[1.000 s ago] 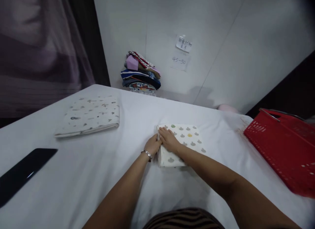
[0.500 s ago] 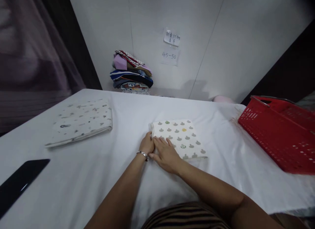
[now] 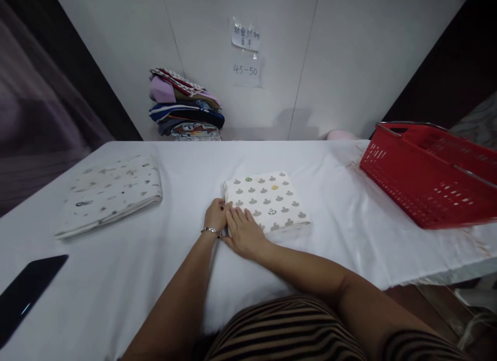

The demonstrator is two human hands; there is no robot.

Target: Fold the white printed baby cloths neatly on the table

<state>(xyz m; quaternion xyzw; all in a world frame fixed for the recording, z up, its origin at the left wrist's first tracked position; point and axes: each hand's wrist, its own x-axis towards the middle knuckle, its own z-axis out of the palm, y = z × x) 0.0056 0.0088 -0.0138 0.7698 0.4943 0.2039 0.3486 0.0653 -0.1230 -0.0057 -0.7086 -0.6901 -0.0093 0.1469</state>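
Note:
A folded white cloth (image 3: 267, 198) printed with grey mushroom shapes, a few of them green or yellow, lies in front of me. My left hand (image 3: 216, 216), with a silver bracelet at the wrist, is at its near left corner, the fingers bent in and closed on the edge. Over that same corner my right hand (image 3: 245, 233) rests flat with its fingers stretched out, touching the left fingertips. The right palm hides the corner's layers.
Another folded patterned cloth (image 3: 116, 190) lies at the left, behind a dark flat object (image 3: 29, 280). A red basket (image 3: 411, 179) stands at the right. Past the far edge of the white-covered table (image 3: 178, 278) is a pile of fabrics (image 3: 186, 110) by the wall with paper signs (image 3: 246, 68).
My view has swung a little to the right, so everything appears shifted left. Both hands stay at the cloth's near left corner, with only slight finger movement.

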